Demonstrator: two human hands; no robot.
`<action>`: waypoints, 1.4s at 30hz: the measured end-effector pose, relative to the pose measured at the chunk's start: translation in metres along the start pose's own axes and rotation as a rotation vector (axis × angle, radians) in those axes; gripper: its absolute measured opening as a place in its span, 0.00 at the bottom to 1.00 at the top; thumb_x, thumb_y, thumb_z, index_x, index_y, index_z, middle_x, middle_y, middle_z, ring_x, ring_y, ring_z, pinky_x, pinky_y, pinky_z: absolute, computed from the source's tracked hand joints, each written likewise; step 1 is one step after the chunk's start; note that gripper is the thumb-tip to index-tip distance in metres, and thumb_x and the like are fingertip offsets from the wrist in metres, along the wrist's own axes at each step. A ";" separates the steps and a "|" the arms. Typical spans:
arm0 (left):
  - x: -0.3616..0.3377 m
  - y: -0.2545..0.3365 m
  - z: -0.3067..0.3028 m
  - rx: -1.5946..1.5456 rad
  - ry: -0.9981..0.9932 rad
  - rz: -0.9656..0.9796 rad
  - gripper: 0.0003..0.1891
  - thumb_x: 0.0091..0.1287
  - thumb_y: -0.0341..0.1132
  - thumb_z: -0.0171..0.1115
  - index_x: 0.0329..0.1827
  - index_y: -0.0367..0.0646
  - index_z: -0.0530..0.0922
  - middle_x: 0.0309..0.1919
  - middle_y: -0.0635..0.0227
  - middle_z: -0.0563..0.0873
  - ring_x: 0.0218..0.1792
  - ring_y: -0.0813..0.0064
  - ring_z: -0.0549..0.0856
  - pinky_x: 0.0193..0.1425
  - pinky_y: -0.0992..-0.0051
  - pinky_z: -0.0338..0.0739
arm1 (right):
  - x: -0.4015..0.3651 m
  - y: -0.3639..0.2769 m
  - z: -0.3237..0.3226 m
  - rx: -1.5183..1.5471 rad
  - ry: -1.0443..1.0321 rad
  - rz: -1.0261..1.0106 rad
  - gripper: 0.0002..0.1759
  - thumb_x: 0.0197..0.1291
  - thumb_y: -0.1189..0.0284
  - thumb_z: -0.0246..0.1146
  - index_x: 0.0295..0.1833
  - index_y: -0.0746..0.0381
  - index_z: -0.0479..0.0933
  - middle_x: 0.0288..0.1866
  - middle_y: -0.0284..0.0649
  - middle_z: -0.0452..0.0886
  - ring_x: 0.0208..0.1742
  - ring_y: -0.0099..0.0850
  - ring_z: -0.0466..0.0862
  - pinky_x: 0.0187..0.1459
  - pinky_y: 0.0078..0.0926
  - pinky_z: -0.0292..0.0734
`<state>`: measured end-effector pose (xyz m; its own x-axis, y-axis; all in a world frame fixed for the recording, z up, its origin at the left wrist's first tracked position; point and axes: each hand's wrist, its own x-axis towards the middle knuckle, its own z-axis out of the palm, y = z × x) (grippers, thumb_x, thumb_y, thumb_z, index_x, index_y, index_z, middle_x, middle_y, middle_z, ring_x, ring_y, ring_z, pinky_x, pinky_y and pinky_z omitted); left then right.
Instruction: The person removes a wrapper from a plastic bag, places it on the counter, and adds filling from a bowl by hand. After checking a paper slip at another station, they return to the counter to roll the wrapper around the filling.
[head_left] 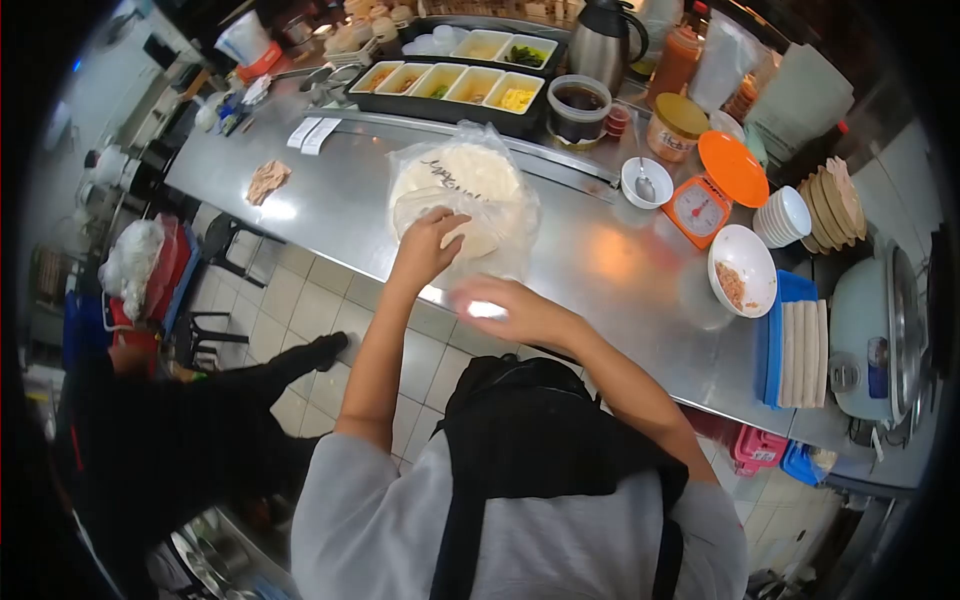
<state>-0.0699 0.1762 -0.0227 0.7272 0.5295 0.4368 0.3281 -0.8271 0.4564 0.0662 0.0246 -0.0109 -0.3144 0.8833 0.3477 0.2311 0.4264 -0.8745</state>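
Note:
A clear plastic bag with dark handwriting lies on the steel counter and holds round, flat, pale sheets. My left hand is over the bag's near edge, its fingers curved and apart, touching the crumpled plastic. Beside the bag's lower edge is my right hand, blurred by motion. A bright white patch shows at its fingers; whether it is an object or a reflection is unclear.
Topping trays line the counter's back. To the right are an orange scale, a white bowl with minced food, a small bowl with a spoon and a blue tray. Another person in dark clothes is at the left.

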 end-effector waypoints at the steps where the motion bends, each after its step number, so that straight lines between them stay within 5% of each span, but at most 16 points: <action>1: 0.005 -0.014 0.003 -0.018 -0.014 0.021 0.14 0.57 0.29 0.58 0.46 0.43 0.81 0.36 0.55 0.83 0.37 0.54 0.82 0.41 0.62 0.77 | 0.027 0.020 0.005 -0.152 0.020 -0.075 0.05 0.56 0.78 0.56 0.40 0.63 0.73 0.49 0.44 0.77 0.55 0.38 0.76 0.55 0.32 0.71; 5: -0.003 -0.092 0.030 0.330 -0.310 -0.221 0.17 0.51 0.34 0.67 0.46 0.46 0.81 0.45 0.61 0.82 0.45 0.61 0.82 0.48 0.65 0.76 | 0.053 0.092 -0.004 -0.639 0.137 0.407 0.08 0.50 0.76 0.61 0.38 0.61 0.76 0.44 0.43 0.79 0.48 0.42 0.80 0.47 0.38 0.75; 7: -0.012 -0.079 0.016 0.367 -0.208 -0.016 0.19 0.45 0.38 0.72 0.41 0.44 0.81 0.39 0.62 0.84 0.42 0.61 0.82 0.47 0.63 0.74 | 0.059 0.107 -0.014 -0.857 0.235 0.591 0.09 0.49 0.73 0.62 0.38 0.61 0.78 0.40 0.41 0.81 0.43 0.42 0.82 0.44 0.39 0.76; 8: -0.008 -0.072 0.013 0.351 -0.214 0.009 0.19 0.45 0.38 0.72 0.41 0.44 0.81 0.39 0.62 0.84 0.42 0.61 0.82 0.47 0.63 0.74 | 0.063 0.112 -0.019 -0.867 0.140 0.538 0.09 0.46 0.73 0.64 0.36 0.60 0.79 0.38 0.41 0.81 0.41 0.42 0.83 0.43 0.39 0.77; 10: -0.001 -0.063 0.011 0.308 -0.382 -0.270 0.19 0.42 0.38 0.74 0.38 0.44 0.81 0.34 0.63 0.84 0.40 0.63 0.82 0.43 0.65 0.74 | 0.065 0.122 -0.026 -0.882 0.053 0.499 0.09 0.44 0.72 0.66 0.35 0.59 0.81 0.36 0.41 0.82 0.40 0.42 0.83 0.42 0.39 0.78; 12: 0.006 -0.072 0.014 0.253 -0.404 -0.244 0.18 0.42 0.38 0.74 0.36 0.44 0.81 0.32 0.63 0.84 0.39 0.63 0.82 0.43 0.66 0.74 | 0.070 0.129 -0.031 -0.860 0.050 0.322 0.08 0.42 0.69 0.67 0.30 0.60 0.80 0.32 0.42 0.82 0.37 0.43 0.83 0.40 0.40 0.77; 16: 0.001 -0.115 0.027 0.093 -0.381 -0.165 0.18 0.43 0.42 0.73 0.36 0.44 0.81 0.31 0.60 0.84 0.36 0.60 0.82 0.43 0.64 0.75 | 0.079 0.137 -0.044 -0.678 0.054 0.410 0.08 0.42 0.68 0.68 0.30 0.58 0.83 0.30 0.44 0.82 0.36 0.42 0.82 0.41 0.38 0.75; 18: 0.012 -0.074 0.008 0.011 -0.387 -0.269 0.15 0.48 0.41 0.70 0.36 0.43 0.81 0.31 0.59 0.83 0.36 0.57 0.82 0.42 0.62 0.75 | 0.086 0.137 -0.054 -0.624 0.116 0.366 0.08 0.43 0.68 0.67 0.30 0.59 0.83 0.31 0.44 0.82 0.37 0.41 0.82 0.41 0.38 0.75; 20: 0.010 -0.075 0.017 -0.082 -0.167 -0.104 0.12 0.53 0.38 0.68 0.36 0.41 0.81 0.28 0.58 0.83 0.33 0.58 0.82 0.38 0.64 0.75 | 0.094 0.128 -0.061 -0.622 0.191 0.301 0.07 0.46 0.69 0.65 0.32 0.60 0.82 0.32 0.45 0.82 0.37 0.42 0.82 0.41 0.37 0.74; 25: 0.032 -0.064 -0.013 0.114 -0.040 -0.287 0.13 0.56 0.37 0.67 0.40 0.39 0.81 0.34 0.53 0.84 0.37 0.52 0.82 0.42 0.65 0.76 | 0.114 0.091 -0.074 -0.591 0.319 0.240 0.07 0.52 0.71 0.62 0.34 0.63 0.80 0.34 0.47 0.81 0.38 0.45 0.81 0.42 0.37 0.74; 27: 0.038 -0.065 -0.030 -0.056 0.011 -0.125 0.10 0.59 0.33 0.64 0.41 0.37 0.81 0.35 0.52 0.84 0.37 0.52 0.83 0.42 0.68 0.76 | 0.117 0.074 -0.078 -0.541 0.348 0.161 0.07 0.54 0.71 0.61 0.37 0.63 0.79 0.34 0.48 0.81 0.39 0.48 0.79 0.42 0.40 0.73; 31: 0.052 -0.041 -0.068 -0.352 -0.017 -0.203 0.07 0.62 0.30 0.61 0.37 0.34 0.80 0.29 0.55 0.84 0.29 0.65 0.84 0.36 0.73 0.76 | 0.119 0.035 -0.084 -0.478 0.372 0.144 0.06 0.56 0.73 0.60 0.37 0.65 0.78 0.32 0.49 0.81 0.36 0.44 0.81 0.39 0.35 0.74; 32: 0.055 -0.039 -0.076 -0.366 -0.035 -0.210 0.08 0.64 0.32 0.61 0.39 0.34 0.79 0.27 0.62 0.83 0.29 0.77 0.80 0.36 0.78 0.74 | 0.120 0.025 -0.086 -0.388 0.384 0.131 0.07 0.55 0.72 0.62 0.37 0.65 0.78 0.31 0.48 0.80 0.33 0.40 0.80 0.37 0.32 0.74; 36: 0.078 -0.008 -0.108 -0.677 -0.001 -0.227 0.11 0.61 0.32 0.65 0.44 0.38 0.77 0.30 0.75 0.79 0.33 0.84 0.77 0.38 0.83 0.71 | 0.119 -0.033 -0.093 -0.259 0.446 -0.040 0.12 0.50 0.72 0.68 0.39 0.65 0.78 0.29 0.43 0.79 0.28 0.29 0.77 0.34 0.23 0.73; 39: 0.092 0.034 -0.122 -0.700 -0.165 0.001 0.14 0.58 0.30 0.68 0.46 0.39 0.77 0.31 0.75 0.79 0.33 0.85 0.77 0.39 0.84 0.71 | 0.093 -0.063 -0.121 -0.362 0.460 0.112 0.13 0.48 0.78 0.68 0.42 0.63 0.80 0.37 0.31 0.80 0.35 0.22 0.78 0.38 0.20 0.73; 42: 0.107 0.057 -0.094 -0.617 -0.219 0.005 0.17 0.55 0.26 0.69 0.48 0.38 0.76 0.34 0.73 0.81 0.36 0.85 0.78 0.42 0.83 0.72 | 0.041 -0.068 -0.164 -0.333 0.582 0.144 0.10 0.49 0.81 0.64 0.40 0.64 0.80 0.37 0.33 0.79 0.39 0.21 0.78 0.42 0.17 0.72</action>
<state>-0.0295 0.2035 0.1228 0.8555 0.4208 0.3017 -0.0346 -0.5349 0.8442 0.1889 0.0642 0.1184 0.2655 0.8564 0.4429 0.5337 0.2520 -0.8072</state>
